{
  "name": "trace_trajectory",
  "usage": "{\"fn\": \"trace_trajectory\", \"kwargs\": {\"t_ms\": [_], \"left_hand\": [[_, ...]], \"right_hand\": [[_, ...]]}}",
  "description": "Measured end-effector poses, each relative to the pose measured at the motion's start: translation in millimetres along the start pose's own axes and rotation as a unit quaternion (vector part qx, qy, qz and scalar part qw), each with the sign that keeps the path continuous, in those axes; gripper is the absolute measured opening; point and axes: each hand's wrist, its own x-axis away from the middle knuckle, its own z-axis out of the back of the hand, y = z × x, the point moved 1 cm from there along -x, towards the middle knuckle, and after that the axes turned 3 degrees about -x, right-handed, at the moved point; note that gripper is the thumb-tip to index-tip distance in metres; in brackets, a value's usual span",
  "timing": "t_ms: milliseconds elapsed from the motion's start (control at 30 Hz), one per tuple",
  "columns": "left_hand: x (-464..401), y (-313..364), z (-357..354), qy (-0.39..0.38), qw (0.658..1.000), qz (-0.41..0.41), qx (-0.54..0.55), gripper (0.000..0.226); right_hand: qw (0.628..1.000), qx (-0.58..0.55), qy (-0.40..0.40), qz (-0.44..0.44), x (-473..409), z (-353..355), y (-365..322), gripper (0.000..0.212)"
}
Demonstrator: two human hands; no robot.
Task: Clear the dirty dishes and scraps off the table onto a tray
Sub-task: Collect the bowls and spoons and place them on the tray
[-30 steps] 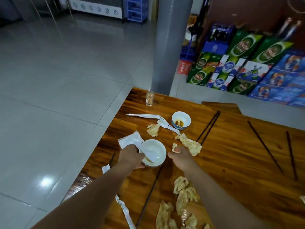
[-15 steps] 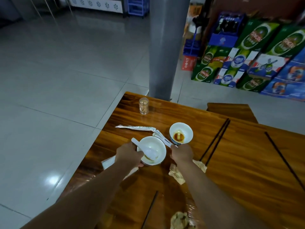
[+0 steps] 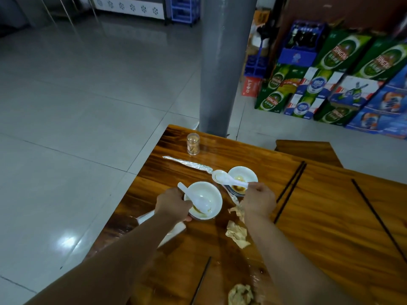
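Clearing is at an early stage: left hand [image 3: 174,203] grasps the near bowl [image 3: 203,200], right hand [image 3: 258,200] pinches a soup spoon [image 3: 229,179] over the far bowl [image 3: 242,175], while crumpled napkins [image 3: 236,233], chopsticks [image 3: 290,188] remain on the desk [image 3: 330,227]; no tray visible.

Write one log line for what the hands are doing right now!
left hand: grips bowl holding a spoon | right hand: pinches second spoon over sauce bowl | tray: not in view

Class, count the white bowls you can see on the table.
2. One bowl, a spoon inside, is held by the left hand; the other bowl sits behind the right hand.
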Motion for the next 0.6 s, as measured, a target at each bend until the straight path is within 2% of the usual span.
{"fn": "trace_trajectory", "kwargs": {"t_ms": [67, 167, 233, 300, 400, 533, 600], "left_hand": [[4, 6, 2, -0.007, 1.0, 0.004, 0.022, 0.019], [6, 14, 1, -0.004, 1.0, -0.002, 0.007, 0.027], [8, 23, -2, -0.003, 1.0, 0.0, 0.011, 0.029], [11, 32, -6, -0.015, 1.0, 0.001, 0.023, 0.022], [12, 43, -13, -0.014, 0.999, -0.001, 0.031, 0.009], [4, 55, -24, -0.02, 0.999, 0.004, 0.026, 0.027], [-1, 62, -27, -0.024, 0.998, 0.011, 0.062, 0.023]], "right_hand": [[0.998, -0.017, -0.004, 0.059, 2, 14, -11, 0.019], [0.979, 0.093, -0.09, 0.16, 3, 26, -22, 0.02], [0.96, 0.143, -0.146, 0.193, 1, 28, -26, 0.02], [0.952, 0.146, -0.178, 0.203, -4, 26, -26, 0.02], [0.958, 0.116, -0.192, 0.181, -8, 22, -23, 0.021], [0.973, 0.079, -0.187, 0.112, -27, 22, -15, 0.029], [0.981, 0.062, -0.165, 0.081, -40, 30, -10, 0.032]]}}
